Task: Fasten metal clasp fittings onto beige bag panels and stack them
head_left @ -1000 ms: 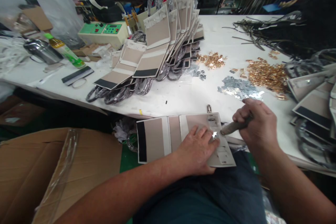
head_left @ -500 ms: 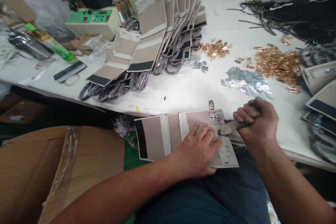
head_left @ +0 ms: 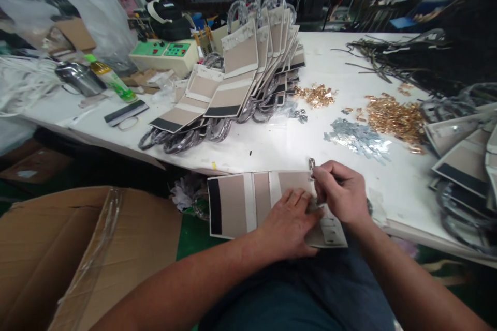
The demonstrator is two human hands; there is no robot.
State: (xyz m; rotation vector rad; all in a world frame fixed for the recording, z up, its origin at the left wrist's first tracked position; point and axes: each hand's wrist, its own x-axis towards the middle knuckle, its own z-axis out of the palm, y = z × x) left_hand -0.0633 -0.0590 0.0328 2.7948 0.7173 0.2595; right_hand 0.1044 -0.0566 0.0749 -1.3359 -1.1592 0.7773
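Observation:
A flat beige bag panel point(head_left: 236, 201) with white bands and a black strip lies across my lap and the table's front edge. My left hand point(head_left: 289, 225) presses flat on its right part, fingers stretched out. My right hand point(head_left: 344, 194) sits just beside it over the panel's right end, fingers curled in a pinch. What they hold is hidden. A small metal fitting point(head_left: 311, 163) sticks up at the panel's top edge, right by my right fingertips.
On the white table point(head_left: 272, 145) stand a fanned stack of finished panels with handles point(head_left: 240, 72), gold clips point(head_left: 396, 116), silver plates point(head_left: 355, 137), black straps point(head_left: 407, 57) and more panels point(head_left: 462, 150). A cardboard box point(head_left: 77, 258) stands at my left. A person point(head_left: 97, 5) stands behind a green-topped control box point(head_left: 165, 54).
My right hand has moved left onto the panel's top right corner, and the wooden-handled tool it gripped no longer shows. My left hand stays flat on the panel.

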